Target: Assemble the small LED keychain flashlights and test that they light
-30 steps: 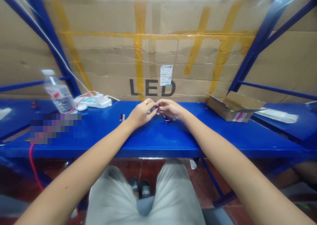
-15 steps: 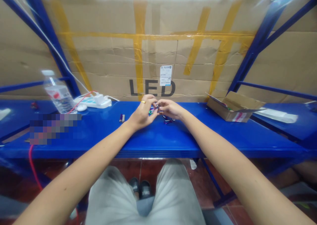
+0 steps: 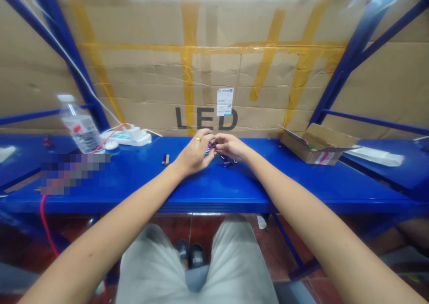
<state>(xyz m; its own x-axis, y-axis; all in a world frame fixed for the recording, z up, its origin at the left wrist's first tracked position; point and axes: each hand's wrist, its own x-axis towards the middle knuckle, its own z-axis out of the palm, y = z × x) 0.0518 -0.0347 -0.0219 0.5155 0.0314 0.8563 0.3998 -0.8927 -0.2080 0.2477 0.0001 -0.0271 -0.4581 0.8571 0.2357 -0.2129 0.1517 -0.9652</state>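
Over the middle of the blue table (image 3: pixel 208 188), my left hand (image 3: pixel 197 151), with a gold ring, and my right hand (image 3: pixel 232 146) meet fingertip to fingertip. Both are closed in a pinch around a small, shiny dark purple piece (image 3: pixel 213 143); its kind is too small and covered to make out. Below and behind the fingers, partly hidden, lie some glossy purple and green bits (image 3: pixel 208 150). Close to my right hand rest purple metal loops (image 3: pixel 227 164), carabiner-like in outline. Left of my left hand stand two short cylinders (image 3: pixel 166 160), one purple and one pale.
An open cardboard box (image 3: pixel 318 145) sits on the right. To the left are a water bottle (image 3: pixel 80 127), a white power strip (image 3: pixel 129 136) with plugs, and a red cable (image 3: pixel 45 223). A large taped carton (image 3: pixel 150 81) closes off the back.
My left hand has turned slightly and shifted a little to the right, covering more of the colored bits. My right hand stays nearly in place. The rest looks unchanged.
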